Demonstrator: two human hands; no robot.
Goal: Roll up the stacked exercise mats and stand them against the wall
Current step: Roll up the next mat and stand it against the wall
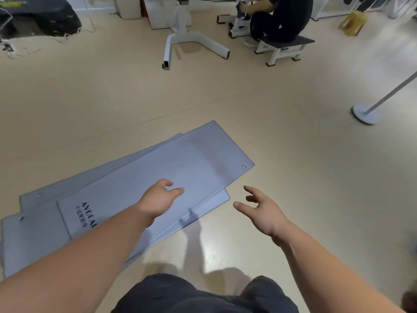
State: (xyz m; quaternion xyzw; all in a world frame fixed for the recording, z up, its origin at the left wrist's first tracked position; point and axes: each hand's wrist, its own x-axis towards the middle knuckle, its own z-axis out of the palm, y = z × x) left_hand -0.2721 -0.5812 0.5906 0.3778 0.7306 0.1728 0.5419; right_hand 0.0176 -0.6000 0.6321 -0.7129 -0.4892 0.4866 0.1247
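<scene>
As my left hand point(158, 203), loosely curled and empty, hovers over the mats point(180, 159), their length runs near-left to far-right; right hand point(261, 211) spread, just beside.

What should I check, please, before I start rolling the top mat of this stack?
1. Hands free: left hand and right hand are open and hold nothing: ok.
2. Top mat flat, nothing lying on it: ok.
3. Stack aligned: lower mats fan out askew beneath it: not ok.
4. Floor beside the mats bare: ok.
5. Seated person well away from the mats: ok.
6. Where the rolls will stand: cannot tell.
</scene>
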